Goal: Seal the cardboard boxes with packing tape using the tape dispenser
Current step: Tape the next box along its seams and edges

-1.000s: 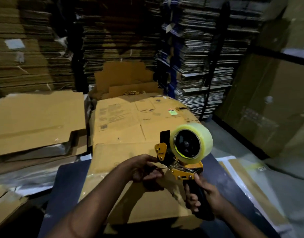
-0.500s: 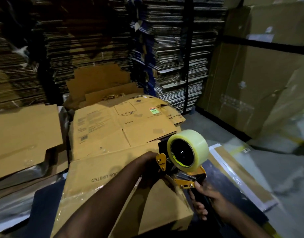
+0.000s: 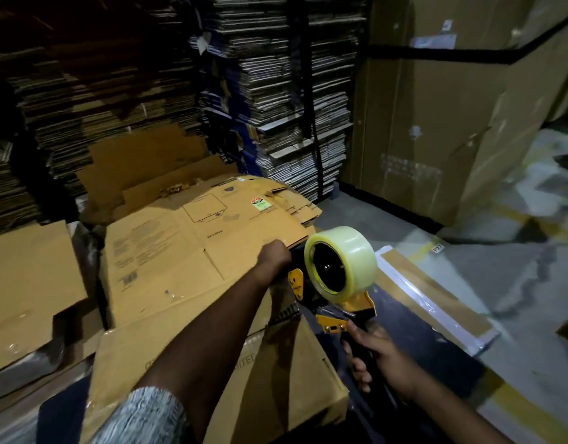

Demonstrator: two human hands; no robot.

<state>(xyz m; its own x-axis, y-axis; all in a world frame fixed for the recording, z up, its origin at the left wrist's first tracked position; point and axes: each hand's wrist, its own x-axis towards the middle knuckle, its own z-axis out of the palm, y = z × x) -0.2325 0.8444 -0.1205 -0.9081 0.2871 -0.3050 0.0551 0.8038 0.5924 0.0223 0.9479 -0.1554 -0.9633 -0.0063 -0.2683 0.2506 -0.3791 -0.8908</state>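
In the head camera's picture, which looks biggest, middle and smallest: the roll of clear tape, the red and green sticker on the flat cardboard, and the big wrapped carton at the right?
1. Big wrapped carton, by far the largest, though it stands farthest.
2. Roll of clear tape, nearest the camera, so it looks larger than it is.
3. Red and green sticker, smallest.

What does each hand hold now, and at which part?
The right hand grips the tape dispenser by its black handle. The left hand reaches beside the dispenser's front; what it holds cannot be told.

Glossy clear tape roll (image 3: 343, 262), matt brown cardboard box (image 3: 276, 373), yellow-painted metal dispenser (image 3: 346, 310).
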